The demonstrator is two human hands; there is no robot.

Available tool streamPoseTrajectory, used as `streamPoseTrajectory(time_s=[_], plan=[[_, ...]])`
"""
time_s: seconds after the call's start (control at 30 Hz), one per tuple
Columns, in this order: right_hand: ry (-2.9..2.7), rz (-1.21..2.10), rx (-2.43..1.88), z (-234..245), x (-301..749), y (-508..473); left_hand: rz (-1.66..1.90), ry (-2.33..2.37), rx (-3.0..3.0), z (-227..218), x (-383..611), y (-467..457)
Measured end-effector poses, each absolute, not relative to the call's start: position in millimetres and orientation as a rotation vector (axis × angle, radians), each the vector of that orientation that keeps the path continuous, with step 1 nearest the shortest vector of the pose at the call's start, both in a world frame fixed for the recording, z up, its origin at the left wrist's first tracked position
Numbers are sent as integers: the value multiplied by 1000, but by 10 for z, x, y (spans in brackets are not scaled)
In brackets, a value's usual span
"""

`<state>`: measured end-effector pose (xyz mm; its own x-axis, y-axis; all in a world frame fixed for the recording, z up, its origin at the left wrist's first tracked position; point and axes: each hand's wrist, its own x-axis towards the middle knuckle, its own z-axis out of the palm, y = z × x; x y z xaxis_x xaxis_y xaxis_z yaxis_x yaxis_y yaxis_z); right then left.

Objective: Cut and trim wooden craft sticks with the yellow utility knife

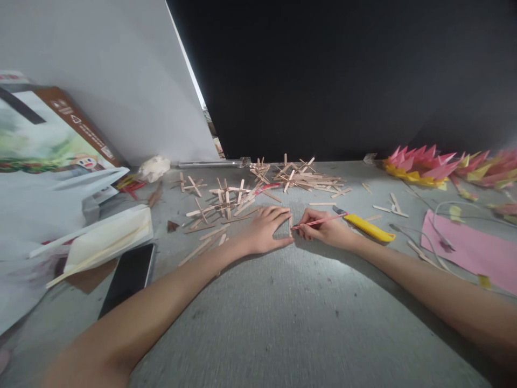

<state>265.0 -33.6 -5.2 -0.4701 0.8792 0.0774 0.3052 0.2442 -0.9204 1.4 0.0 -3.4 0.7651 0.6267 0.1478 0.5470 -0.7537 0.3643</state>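
A short wooden craft stick (pixel 290 225) lies on the grey tabletop, pointing away from me. My left hand (pixel 264 229) holds it down, fingertips at its far end and thumb at its near end. In my right hand (pixel 329 229) is a slim red patterned pencil (pixel 319 221), pinched in a writing grip. The pencil's tip meets the stick near its middle. Beyond my hands is a loose heap of craft sticks (pixel 311 180), some joined into crosses. A yellow utility knife (pixel 369 227) lies just right of my right hand.
A black phone (pixel 127 277) lies beside my left forearm, near papers and a bag (pixel 52 140). Pink and yellow paper crowns (pixel 420 167) stand at the back right. Nearer are pink paper (pixel 468 248) and a cable (pixel 430 245). A black panel (pixel 343 81) closes off the back.
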Motion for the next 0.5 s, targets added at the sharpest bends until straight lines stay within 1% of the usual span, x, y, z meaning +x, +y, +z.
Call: streamPoseTrajectory(time_s=[0.5], plan=[[-1911,1194,-1083,-75,2647,-333,375,909,2648,-23,16,-8]])
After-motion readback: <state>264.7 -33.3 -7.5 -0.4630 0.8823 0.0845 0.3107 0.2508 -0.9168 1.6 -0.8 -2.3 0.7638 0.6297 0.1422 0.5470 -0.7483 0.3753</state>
